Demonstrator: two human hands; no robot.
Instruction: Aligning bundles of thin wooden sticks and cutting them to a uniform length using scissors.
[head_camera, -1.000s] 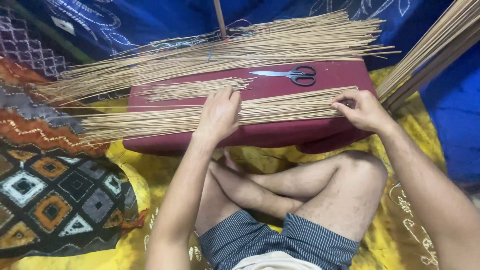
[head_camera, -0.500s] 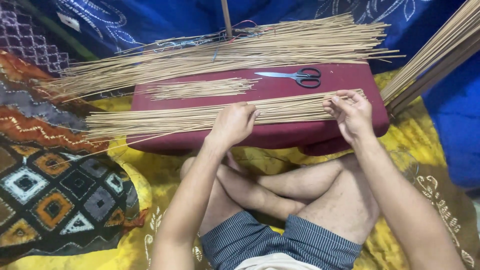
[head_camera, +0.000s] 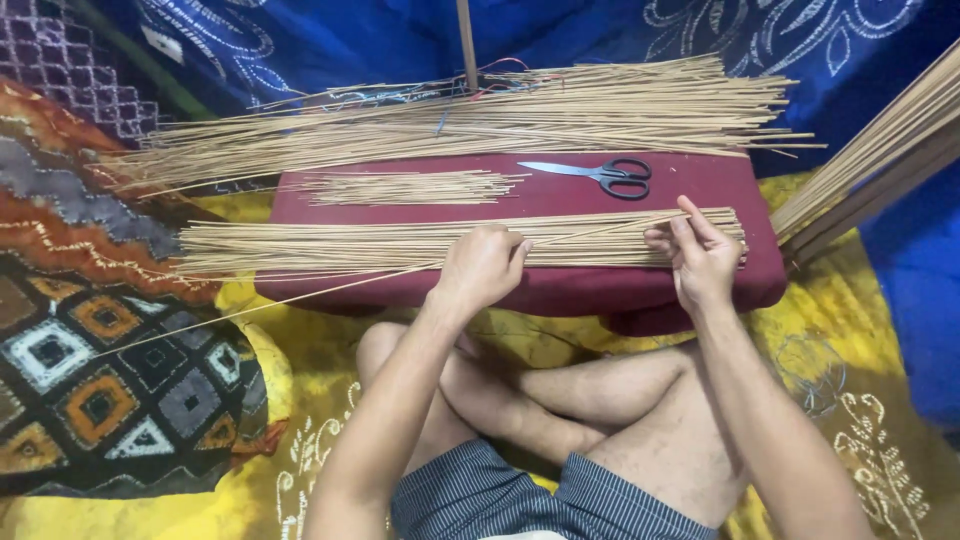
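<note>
**One stick drawn out of the row**

As the left hand (head_camera: 482, 268) has slid rightward along the near row of sticks (head_camera: 330, 247), it now pinches a single stick (head_camera: 290, 299), closed on it; that stick slants toward the lower left, free of the row. Right hand (head_camera: 700, 258) has curled in at the row's right end, fingers narrow on the tips. Scissors (head_camera: 600, 175) lie untouched on the maroon bench (head_camera: 600, 290), upper centre.

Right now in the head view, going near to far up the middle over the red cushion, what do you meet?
Crossed legs → hands: left, right on the near stick row → small stick bundle → scissors → big stick pile → blue cloth.
</note>
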